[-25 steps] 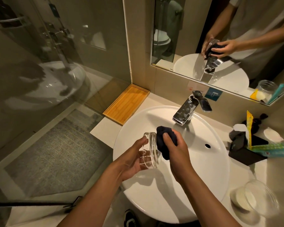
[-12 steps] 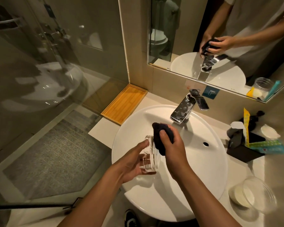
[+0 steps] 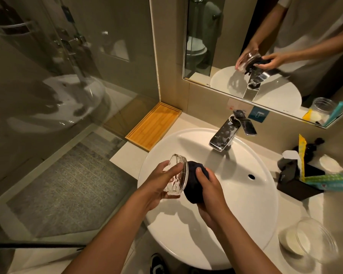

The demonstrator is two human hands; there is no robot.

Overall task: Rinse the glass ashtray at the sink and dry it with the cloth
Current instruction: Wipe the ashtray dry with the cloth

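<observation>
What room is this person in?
It's a bathroom, most likely. There is a round white sink with a shiny tap, a big mirror on the wall that shows a toilet, and a glass shower wall on the left.

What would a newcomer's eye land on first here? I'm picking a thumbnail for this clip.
First, the two hands over the white sink: the left hand holds the glass ashtray on edge while the right hand presses a dark cloth against it. Next, the chrome faucet behind them, not running, and the mirror repeating the scene.
</observation>
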